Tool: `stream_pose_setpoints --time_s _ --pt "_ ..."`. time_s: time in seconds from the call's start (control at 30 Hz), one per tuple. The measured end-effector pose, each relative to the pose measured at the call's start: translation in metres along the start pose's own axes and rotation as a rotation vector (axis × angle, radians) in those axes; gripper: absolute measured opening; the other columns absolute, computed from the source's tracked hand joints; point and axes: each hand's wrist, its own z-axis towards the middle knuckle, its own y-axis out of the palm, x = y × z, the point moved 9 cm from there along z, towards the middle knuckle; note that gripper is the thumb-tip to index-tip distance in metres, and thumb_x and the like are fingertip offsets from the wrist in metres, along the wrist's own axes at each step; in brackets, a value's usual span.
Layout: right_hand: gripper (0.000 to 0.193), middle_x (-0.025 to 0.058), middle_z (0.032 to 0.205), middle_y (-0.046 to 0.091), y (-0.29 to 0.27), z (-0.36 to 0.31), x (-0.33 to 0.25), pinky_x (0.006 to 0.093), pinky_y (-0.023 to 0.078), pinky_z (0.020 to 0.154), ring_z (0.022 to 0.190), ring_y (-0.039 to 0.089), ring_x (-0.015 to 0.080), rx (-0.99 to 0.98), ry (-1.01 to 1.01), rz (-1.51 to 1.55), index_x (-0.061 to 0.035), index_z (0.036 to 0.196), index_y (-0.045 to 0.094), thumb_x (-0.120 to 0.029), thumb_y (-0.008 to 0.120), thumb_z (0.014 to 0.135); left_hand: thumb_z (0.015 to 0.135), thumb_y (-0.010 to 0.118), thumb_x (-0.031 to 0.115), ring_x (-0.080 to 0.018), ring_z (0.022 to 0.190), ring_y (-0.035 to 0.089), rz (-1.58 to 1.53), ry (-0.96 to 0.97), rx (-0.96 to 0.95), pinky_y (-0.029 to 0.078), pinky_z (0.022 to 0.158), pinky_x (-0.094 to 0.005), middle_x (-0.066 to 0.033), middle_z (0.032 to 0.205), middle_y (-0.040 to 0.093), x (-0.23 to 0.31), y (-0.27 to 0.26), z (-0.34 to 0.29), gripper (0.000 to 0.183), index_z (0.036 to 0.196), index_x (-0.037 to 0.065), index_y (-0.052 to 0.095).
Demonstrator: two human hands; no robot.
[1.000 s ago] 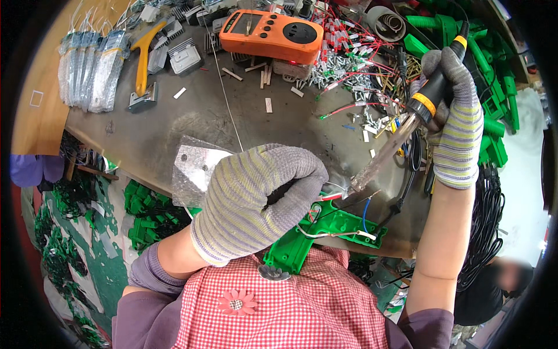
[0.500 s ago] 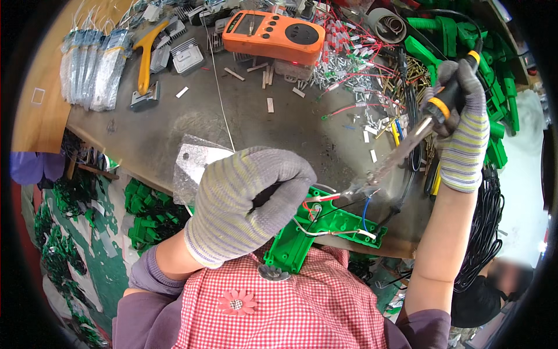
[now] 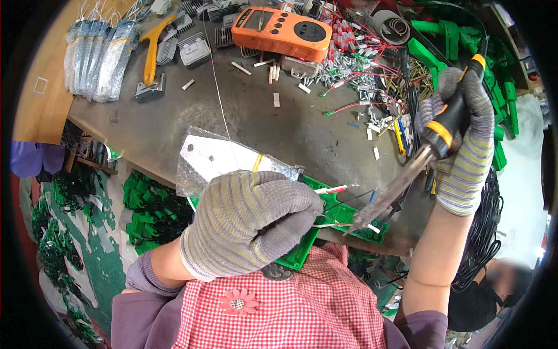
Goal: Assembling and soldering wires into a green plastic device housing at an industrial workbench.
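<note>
My right hand (image 3: 468,151), in a striped grey glove, is closed round the black and orange handle of a soldering iron (image 3: 401,180). The iron's tip slants down to bare wire ends over a green plastic housing (image 3: 351,224) at the table's near edge. My left hand (image 3: 253,224), gloved too, is pinched beside that spot. A thin solder wire (image 3: 218,93) runs down from above to behind this hand, and a thin end shows at its fingertips. Red and white wires (image 3: 332,189) stick out over the housing. My left hand covers part of the housing.
A white plate in clear wrap (image 3: 218,154) lies behind my left hand. Farther back are an orange meter (image 3: 282,34), a yellow-handled tool (image 3: 150,55), and loose screws and red wires (image 3: 354,64). Green housings (image 3: 450,38) pile up at right. Another person (image 3: 482,302) is at lower right.
The soldering iron's tip has moved down and nearer me, from the red wire to the lower wires. My left hand has come lower, uncovering more of the wrapped plate.
</note>
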Motion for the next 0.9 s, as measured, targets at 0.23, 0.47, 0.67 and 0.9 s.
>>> stream_pose_setpoints --time_s 0.23,0.47,0.67,0.9 --pt "0.031 0.0010 0.074 0.060 0.007 -0.007 0.007 0.0173 0.043 0.056 0.064 0.056 0.0064 0.079 0.047 -0.054 -0.0046 0.094 0.067 -0.036 0.067 0.092 0.081 0.073 0.013 -0.0224 0.063 0.065 0.051 0.020 -0.016 0.050 0.061 -0.0338 -0.0036 0.072 0.069 -0.001 0.003 -0.001 0.004 0.084 0.010 0.073" --pt "0.029 0.0002 0.075 0.059 0.010 -0.009 0.007 0.0182 0.042 0.056 0.060 0.052 0.0061 0.103 0.016 -0.038 -0.0059 0.093 0.067 -0.035 0.066 0.092 0.079 0.073 0.012 -0.0237 0.065 0.065 0.030 0.018 -0.037 0.051 0.063 -0.0346 -0.0021 0.076 0.070 0.000 0.005 -0.001 0.005 0.084 0.012 0.073" --pt "0.028 0.0009 0.082 0.060 0.006 -0.010 0.013 0.0196 0.044 0.058 0.066 0.055 0.0065 0.027 0.112 -0.062 -0.0078 0.092 0.066 -0.036 0.066 0.092 0.079 0.073 0.012 -0.0239 0.064 0.064 0.100 0.044 0.012 0.049 0.061 -0.0347 -0.0022 0.074 0.069 0.003 0.005 -0.002 0.004 0.083 0.012 0.073" --pt "0.033 0.0031 0.081 0.058 -0.010 -0.003 0.005 0.0218 0.048 0.056 0.064 0.058 0.0119 0.111 0.029 0.105 -0.0025 0.098 0.062 -0.034 0.068 0.092 0.078 0.072 0.009 -0.0241 0.065 0.065 -0.010 -0.012 -0.015 0.050 0.064 -0.0351 -0.0046 0.077 0.070 -0.005 -0.008 0.008 0.007 0.085 0.011 0.072"
